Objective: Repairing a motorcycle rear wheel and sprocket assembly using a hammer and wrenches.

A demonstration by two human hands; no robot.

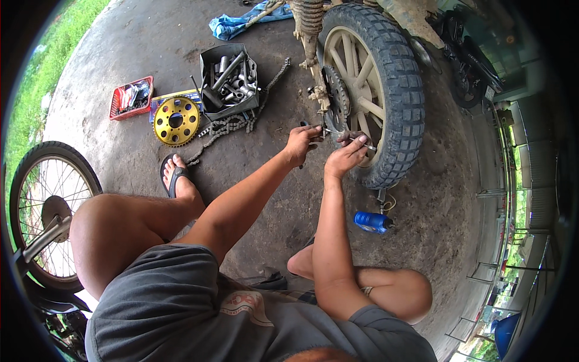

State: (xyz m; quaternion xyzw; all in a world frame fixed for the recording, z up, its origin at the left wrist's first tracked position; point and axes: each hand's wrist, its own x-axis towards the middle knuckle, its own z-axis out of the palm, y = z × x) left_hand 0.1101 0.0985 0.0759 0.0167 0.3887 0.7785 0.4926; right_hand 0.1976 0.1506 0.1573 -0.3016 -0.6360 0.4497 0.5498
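Beside the wheel of a motorcycle, my two hands work close together. My left hand is closed, fingers bent round something small that its grip mostly hides. A slim shiny metal tool sticks out of my right hand, which is closed on it; its exact kind is not clear. Both hands are just in front of the wheel's dark sprocket. The wheel has a knobby tyre and pale spokes.
A gold sprocket and a loose chain lie left, near a metal box of sockets and a red basket. A blue bottle lies right, below the tyre. Another wheel stands far left; a blue cloth lies behind.
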